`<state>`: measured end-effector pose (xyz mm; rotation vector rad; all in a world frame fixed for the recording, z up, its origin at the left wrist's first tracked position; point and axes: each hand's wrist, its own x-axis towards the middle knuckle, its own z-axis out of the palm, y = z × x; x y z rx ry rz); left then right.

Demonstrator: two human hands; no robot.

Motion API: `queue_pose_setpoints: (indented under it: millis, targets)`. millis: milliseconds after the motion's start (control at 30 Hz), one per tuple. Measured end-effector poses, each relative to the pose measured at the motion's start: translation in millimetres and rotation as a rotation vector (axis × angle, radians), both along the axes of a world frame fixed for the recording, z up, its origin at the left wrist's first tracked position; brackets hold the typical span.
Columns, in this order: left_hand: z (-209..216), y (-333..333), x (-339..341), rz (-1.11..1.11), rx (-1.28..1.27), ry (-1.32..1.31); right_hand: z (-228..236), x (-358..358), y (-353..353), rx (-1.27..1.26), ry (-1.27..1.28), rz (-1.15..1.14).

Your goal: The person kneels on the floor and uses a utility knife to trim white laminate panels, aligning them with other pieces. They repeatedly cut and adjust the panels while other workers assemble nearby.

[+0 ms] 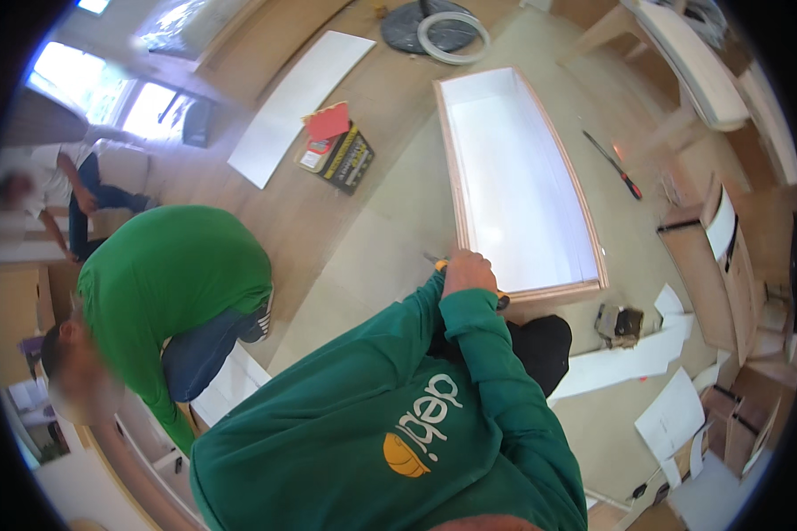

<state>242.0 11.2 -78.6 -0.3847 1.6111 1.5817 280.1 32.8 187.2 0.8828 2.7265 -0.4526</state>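
My right hand [469, 271] is closed around a yellow and black tool [503, 301], perhaps a power drill. Most of it is hidden by the hand and sleeves; a narrow tip points left. The hand is at the near left corner of a long, shallow box [524, 294] with wooden edges and a white inside, lying on the floor. My left sleeve [421, 305] reaches the same spot, but the left hand itself is hidden behind the right hand and the cuffs.
A person in a green top [173, 274] bends over at the left; another sits farther back. A black and yellow carton [350, 159], a white panel [305, 102], a red-handled screwdriver [630, 184], a small open box [620, 326] and board offcuts [673, 411] lie around.
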Motion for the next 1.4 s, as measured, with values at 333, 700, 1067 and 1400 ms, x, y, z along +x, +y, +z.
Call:
queue_pose_setpoints:
  millis: [333, 700, 1067, 1400]
  targets:
    - [-23, 16, -5, 0.014, -0.081, 0.077, -3, -1, -9, 0.077, -0.063, 0.182]
    - [-32, 31, -1, 0.012, -0.103, 0.104, -6, 1, -10, 0.083, -0.091, 0.085]
    - [-39, 39, 2, -0.029, -0.132, 0.134, -10, 7, 0, 0.129, -0.078, 0.052]
    - [-57, 35, 6, -0.139, -0.176, 0.273, -5, 16, 6, 0.088, -0.035, 0.041]
